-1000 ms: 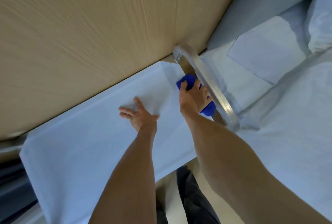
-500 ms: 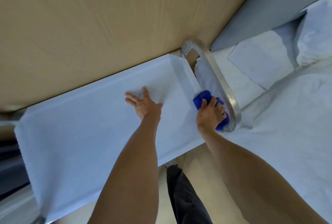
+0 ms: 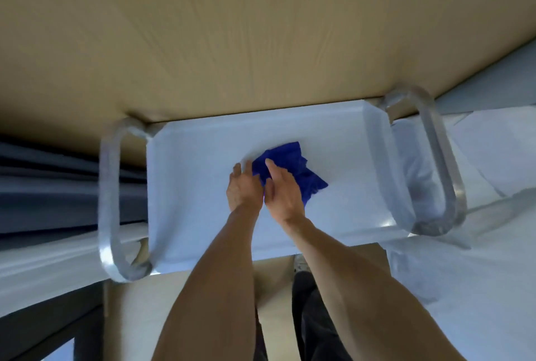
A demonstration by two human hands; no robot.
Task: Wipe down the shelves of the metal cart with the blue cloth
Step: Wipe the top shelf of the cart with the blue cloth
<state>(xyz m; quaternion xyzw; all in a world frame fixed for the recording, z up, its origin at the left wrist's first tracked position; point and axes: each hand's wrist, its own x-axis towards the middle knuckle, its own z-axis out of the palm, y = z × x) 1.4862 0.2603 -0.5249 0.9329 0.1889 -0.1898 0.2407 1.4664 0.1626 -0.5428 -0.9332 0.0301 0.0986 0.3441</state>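
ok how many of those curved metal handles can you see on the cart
2. One handle loops off the left end of the top shelf, the other handle off the right end. Lower parts of the cart are hidden beneath the shelf, so there may be more.

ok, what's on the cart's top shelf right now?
Only the blue cloth, near the middle of the top shelf, with the left hand and right hand on its near edge. The hands and cloth hide the shelf surface beneath them.

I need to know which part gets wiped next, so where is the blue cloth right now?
In the head view the blue cloth lies near the middle of the cart's top shelf, under both hands, roughly midway between the two handles.
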